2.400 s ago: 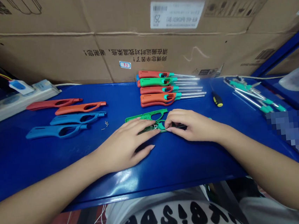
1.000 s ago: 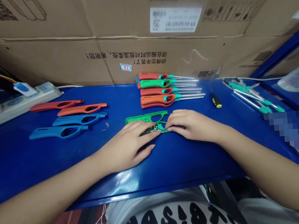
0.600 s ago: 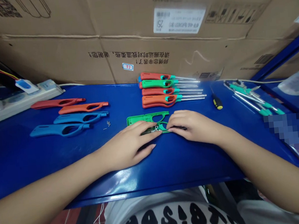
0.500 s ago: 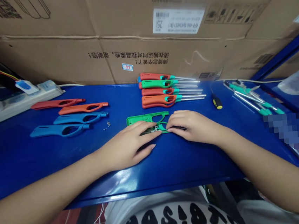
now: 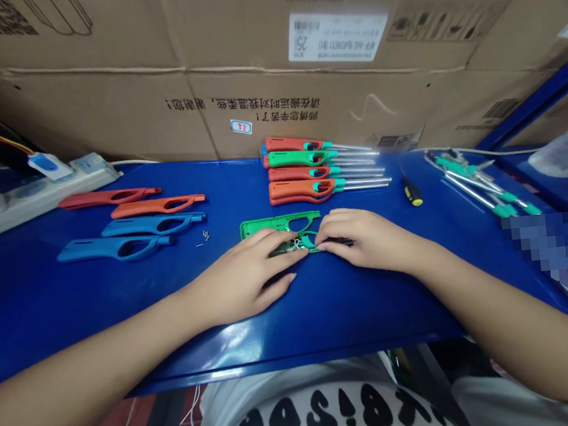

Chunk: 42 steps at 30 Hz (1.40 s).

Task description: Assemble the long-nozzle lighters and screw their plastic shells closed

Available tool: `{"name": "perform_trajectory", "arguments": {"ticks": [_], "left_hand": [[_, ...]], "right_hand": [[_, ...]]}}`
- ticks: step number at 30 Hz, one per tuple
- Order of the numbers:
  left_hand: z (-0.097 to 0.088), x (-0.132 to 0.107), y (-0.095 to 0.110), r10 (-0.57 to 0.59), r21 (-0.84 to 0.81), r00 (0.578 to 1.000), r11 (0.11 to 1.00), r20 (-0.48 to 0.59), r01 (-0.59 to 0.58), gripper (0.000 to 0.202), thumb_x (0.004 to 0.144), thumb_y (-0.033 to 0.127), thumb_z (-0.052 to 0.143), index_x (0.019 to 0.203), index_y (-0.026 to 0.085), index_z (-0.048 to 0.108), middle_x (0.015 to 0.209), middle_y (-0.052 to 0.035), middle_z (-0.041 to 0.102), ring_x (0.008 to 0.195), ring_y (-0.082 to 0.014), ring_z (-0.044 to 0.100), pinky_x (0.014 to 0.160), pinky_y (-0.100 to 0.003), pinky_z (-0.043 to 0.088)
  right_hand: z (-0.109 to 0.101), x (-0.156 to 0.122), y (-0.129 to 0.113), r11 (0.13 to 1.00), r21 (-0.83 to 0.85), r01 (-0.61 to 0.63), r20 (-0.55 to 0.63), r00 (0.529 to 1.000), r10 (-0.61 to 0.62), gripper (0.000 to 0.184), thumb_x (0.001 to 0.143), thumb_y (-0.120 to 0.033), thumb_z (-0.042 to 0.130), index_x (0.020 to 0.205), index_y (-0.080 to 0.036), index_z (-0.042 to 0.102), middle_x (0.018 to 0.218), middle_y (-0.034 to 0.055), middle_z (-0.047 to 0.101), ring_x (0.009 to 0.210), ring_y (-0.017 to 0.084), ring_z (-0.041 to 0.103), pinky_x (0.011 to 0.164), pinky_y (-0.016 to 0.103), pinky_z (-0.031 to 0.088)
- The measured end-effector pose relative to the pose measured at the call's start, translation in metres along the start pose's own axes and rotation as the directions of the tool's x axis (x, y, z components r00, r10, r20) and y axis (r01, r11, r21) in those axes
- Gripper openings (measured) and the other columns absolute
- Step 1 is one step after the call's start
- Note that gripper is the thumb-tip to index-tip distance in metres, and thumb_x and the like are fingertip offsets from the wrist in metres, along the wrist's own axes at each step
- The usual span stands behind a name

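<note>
A green gas lighter lies opened in two halves in front of me. Its farther shell half rests on the table with the hollow side up. The nearer half, with a teal trigger and white wire in it, is partly hidden under my fingers. My left hand holds this nearer half down, index and middle fingers across it and the thumb apart. At its front end my right hand pinches with thumb and forefinger; a dark rod-like part shows under the palm. Several tiny screws lie to the left.
Red, orange and blue lighter shells lie at left. Assembled lighters with metal tubes are stacked at the back by the cardboard. A screwdriver and teal-ended tube parts lie right. A power strip stands at far left.
Both hands stay almost still on the green lighter. The view has shifted very slightly.
</note>
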State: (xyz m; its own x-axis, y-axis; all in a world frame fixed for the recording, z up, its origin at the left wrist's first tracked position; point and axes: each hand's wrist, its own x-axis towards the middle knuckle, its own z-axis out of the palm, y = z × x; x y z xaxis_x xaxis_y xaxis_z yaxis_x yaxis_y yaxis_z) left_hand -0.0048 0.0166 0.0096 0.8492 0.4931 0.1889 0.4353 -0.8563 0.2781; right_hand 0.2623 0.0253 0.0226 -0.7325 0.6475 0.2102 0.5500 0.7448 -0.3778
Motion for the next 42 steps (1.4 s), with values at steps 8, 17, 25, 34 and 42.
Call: {"name": "perform_trajectory", "arguments": {"ticks": [8,17,25,34,42], "left_hand": [[0.000,-0.001,0.002,-0.009,0.046,1.000,0.999,0.008,0.008,0.044,0.102,0.030,0.048,0.146,0.024,0.053,0.146,-0.0134,0.051,0.133,-0.0312,0.048,0.111,-0.051,0.046],[0.001,0.000,0.003,-0.004,0.039,1.000,0.999,-0.011,0.004,0.044,0.102,0.029,0.049,0.145,0.024,0.054,0.145,-0.0137,0.051,0.132,-0.0318,0.050,0.109,-0.053,0.047],[0.002,-0.003,0.000,-0.009,-0.030,1.000,1.000,-0.028,0.008,0.043,0.101,0.028,0.051,0.144,0.027,0.055,0.152,-0.0120,0.046,0.136,-0.0299,0.049,0.112,-0.051,0.046],[-0.010,0.000,-0.008,-0.073,-0.088,0.960,0.995,-0.270,0.051,0.031,0.100,0.024,0.053,0.128,0.019,0.066,0.135,-0.0117,0.062,0.127,-0.0250,0.058,0.108,-0.044,0.050],[-0.013,0.003,-0.018,-0.104,-0.005,0.936,0.994,-0.338,0.108,0.035,0.099,0.023,0.055,0.133,0.018,0.063,0.134,-0.0120,0.064,0.125,-0.0273,0.057,0.108,-0.049,0.048]], "right_hand": [[-0.001,0.000,-0.001,1.000,0.010,-0.006,0.011,1.000,0.006,0.012,0.097,-0.020,0.058,0.096,-0.016,0.070,0.094,0.0075,0.070,0.088,0.021,0.063,0.081,0.036,0.051],[0.000,0.000,-0.001,1.000,0.016,-0.003,0.000,1.000,0.003,0.013,0.097,-0.020,0.058,0.098,-0.017,0.071,0.094,0.0079,0.068,0.087,0.021,0.063,0.080,0.037,0.052],[0.005,0.000,0.014,0.998,-0.055,-0.039,-0.163,0.986,0.030,0.039,0.093,-0.005,0.045,0.119,-0.020,0.070,0.125,0.0141,0.058,0.118,0.028,0.055,0.102,0.050,0.047],[0.009,0.000,0.021,0.989,-0.021,-0.148,-0.160,0.977,0.142,0.014,0.092,-0.014,0.058,0.099,-0.021,0.069,0.126,0.0117,0.058,0.121,0.029,0.055,0.104,0.052,0.046],[0.004,0.003,0.016,0.912,0.309,-0.269,-0.226,0.911,0.345,0.006,0.093,-0.028,0.061,0.091,-0.022,0.060,0.088,0.0043,0.066,0.081,0.020,0.065,0.078,0.039,0.056]]}}
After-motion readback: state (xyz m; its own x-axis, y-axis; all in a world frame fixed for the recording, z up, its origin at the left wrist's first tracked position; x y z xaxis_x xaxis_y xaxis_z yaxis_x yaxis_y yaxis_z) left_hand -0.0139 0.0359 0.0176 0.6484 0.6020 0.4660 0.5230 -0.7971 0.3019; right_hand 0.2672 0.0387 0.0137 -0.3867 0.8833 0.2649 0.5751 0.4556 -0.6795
